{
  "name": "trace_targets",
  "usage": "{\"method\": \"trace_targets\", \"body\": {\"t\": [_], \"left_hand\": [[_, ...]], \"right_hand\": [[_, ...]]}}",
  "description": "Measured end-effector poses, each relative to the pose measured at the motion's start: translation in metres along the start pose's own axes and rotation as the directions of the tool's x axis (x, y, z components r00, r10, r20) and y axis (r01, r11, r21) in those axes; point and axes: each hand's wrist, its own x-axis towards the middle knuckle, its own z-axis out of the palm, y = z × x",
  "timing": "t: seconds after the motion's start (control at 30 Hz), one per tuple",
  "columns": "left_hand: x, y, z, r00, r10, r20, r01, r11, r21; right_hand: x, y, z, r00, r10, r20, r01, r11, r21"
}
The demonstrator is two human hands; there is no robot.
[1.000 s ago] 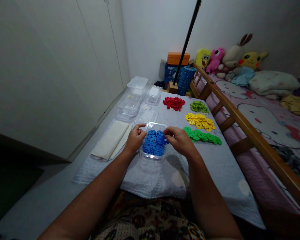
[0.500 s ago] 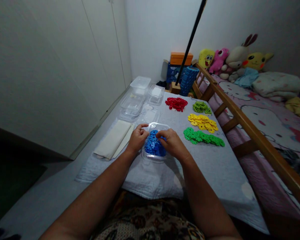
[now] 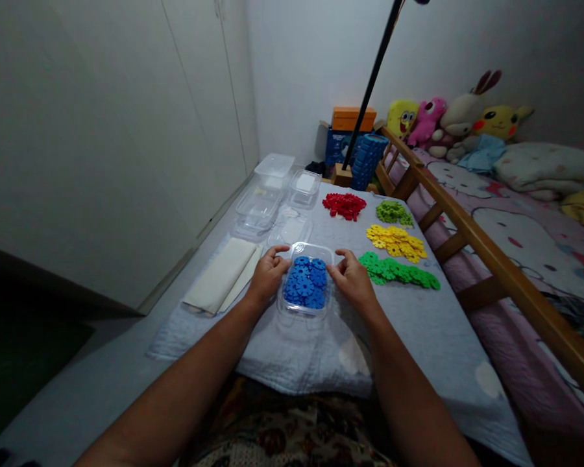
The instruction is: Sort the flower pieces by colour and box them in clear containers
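A clear plastic container [image 3: 305,312] stands near the front of the cloth-covered table, with blue snowflake-shaped plastic discs [image 3: 305,283] lying in it. At its left rim, my left hand [image 3: 268,275] has thumb and forefinger closed on the edge. My right hand [image 3: 351,277] pinches the opposite rim, its forefinger curled above the thumb. To the right lie loose heaps of green discs [image 3: 399,270], yellow discs [image 3: 396,241], lime-green pieces [image 3: 393,212] and red pieces [image 3: 344,205].
Several more clear containers [image 3: 257,206] stand at the back left. A folded beige cloth [image 3: 219,275] lies left of my left hand. A wooden bed rail [image 3: 491,253] runs along the table's right side, and a black pole [image 3: 374,84] rises behind the table.
My right hand has moved from over the blue discs out to the container's right rim, uncovering the discs. My left hand stays at the left rim.
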Motion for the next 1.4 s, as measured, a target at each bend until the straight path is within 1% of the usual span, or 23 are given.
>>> {"method": "trace_targets", "body": {"t": [0.1,0.2,0.27,0.37,0.43,0.5,0.57,0.7,0.77,0.83,0.93,1.03,1.2,1.3,1.4], "left_hand": [[0.0,0.0,0.001,1.0,0.01,0.002,-0.01,1.0,0.025],[0.001,0.0,0.001,0.999,0.039,0.0,-0.039,0.994,0.098],[0.001,-0.001,0.001,0.998,0.064,0.022,-0.067,0.985,0.16],[0.0,-0.002,0.0,0.993,0.098,0.059,-0.11,0.961,0.253],[-0.002,0.001,-0.001,0.991,0.116,0.059,-0.129,0.933,0.335],[-0.004,0.007,-0.003,0.992,0.115,0.053,-0.127,0.882,0.453],[-0.004,0.015,-0.006,0.992,0.101,0.076,-0.126,0.808,0.576],[0.005,0.027,-0.006,0.975,0.157,0.155,-0.219,0.613,0.759],[0.013,0.029,-0.003,0.966,0.175,0.19,-0.254,0.505,0.825],[0.023,0.026,0.002,0.963,0.177,0.206,-0.261,0.394,0.881],[0.035,0.019,0.009,0.968,0.181,0.171,-0.217,0.278,0.936],[0.042,0.013,0.012,0.967,0.191,0.168,-0.207,0.205,0.957],[0.043,0.01,0.014,0.959,0.177,0.221,-0.244,0.122,0.962],[0.042,0.008,0.014,0.956,0.174,0.238,-0.258,0.101,0.961],[0.042,0.008,0.013,0.951,0.195,0.241,-0.265,0.108,0.958]], "right_hand": [[0.0,0.006,0.005,0.999,0.043,-0.017,-0.042,0.997,0.065],[0.0,0.01,0.008,0.996,0.086,-0.03,-0.08,0.985,0.152],[0.001,0.011,0.007,0.993,0.11,-0.051,-0.098,0.974,0.203],[0.001,0.013,0.003,0.985,0.136,-0.11,-0.105,0.963,0.248],[0.001,0.014,0.0,0.976,0.149,-0.161,-0.104,0.959,0.263],[0.002,0.015,-0.004,0.968,0.156,-0.197,-0.098,0.956,0.276],[0.003,0.017,-0.005,0.963,0.156,-0.218,-0.089,0.953,0.289],[0.004,0.02,-0.004,0.958,0.145,-0.246,-0.067,0.952,0.299],[0.004,0.021,-0.003,0.957,0.141,-0.255,-0.06,0.952,0.299],[0.004,0.021,-0.002,0.955,0.14,-0.262,-0.058,0.952,0.3],[0.003,0.022,-0.002,0.954,0.137,-0.266,-0.055,0.954,0.294],[0.003,0.022,-0.001,0.954,0.134,-0.27,-0.056,0.958,0.281],[0.004,0.023,-0.001,0.953,0.128,-0.274,-0.052,0.962,0.269],[0.004,0.022,-0.002,0.954,0.129,-0.27,-0.057,0.964,0.259],[0.003,0.021,-0.002,0.951,0.137,-0.276,-0.064,0.964,0.258]]}}
